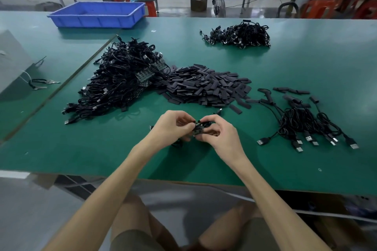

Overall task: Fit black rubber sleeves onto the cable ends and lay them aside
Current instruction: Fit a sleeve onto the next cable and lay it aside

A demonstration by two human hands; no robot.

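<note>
My left hand (173, 127) and my right hand (219, 134) meet just above the green table (81, 149), both pinching one cable end with a small circuit board (199, 129); its black cable trails out under the hands. A heap of flat black rubber sleeves (206, 87) lies just beyond my hands. To its left is a big tangle of black USB cables (120, 81) with bare boards. At the right, several cables with sleeves on their ends (306, 120) lie side by side.
A second heap of black cables (238, 34) sits at the far right of the table. A blue plastic tray (98, 14) stands at the back left. A grey box (12, 61) stands at the left edge. A person sits at another bench at the top right.
</note>
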